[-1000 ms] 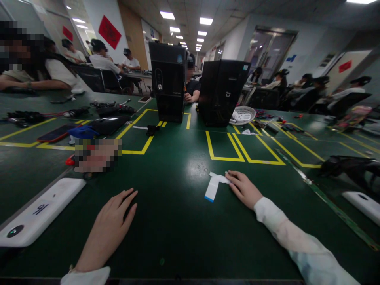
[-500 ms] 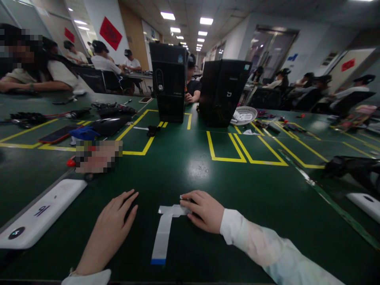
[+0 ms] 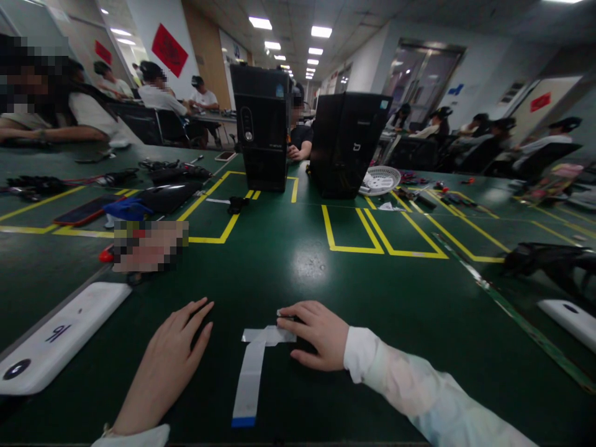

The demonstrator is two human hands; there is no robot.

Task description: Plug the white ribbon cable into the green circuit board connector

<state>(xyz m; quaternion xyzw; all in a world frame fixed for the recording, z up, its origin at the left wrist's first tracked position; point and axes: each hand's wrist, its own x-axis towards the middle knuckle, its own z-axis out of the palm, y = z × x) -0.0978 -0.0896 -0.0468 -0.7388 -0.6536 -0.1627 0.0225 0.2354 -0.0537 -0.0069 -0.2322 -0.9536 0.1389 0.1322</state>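
Right hand [image 3: 321,335], half open, at one crossbar end of a white, roughly T-shaped, flat plastic ribbon cable [image 3: 249,382].
Whether it pinches cannot be told; the cable lies near the green table's [image 3: 372,298] front edge, blue tip toward it. Probably light, bendy and easily creased, it is best held by its sides. The left hand [image 3: 170,354], loosely spread, holds nothing visible.
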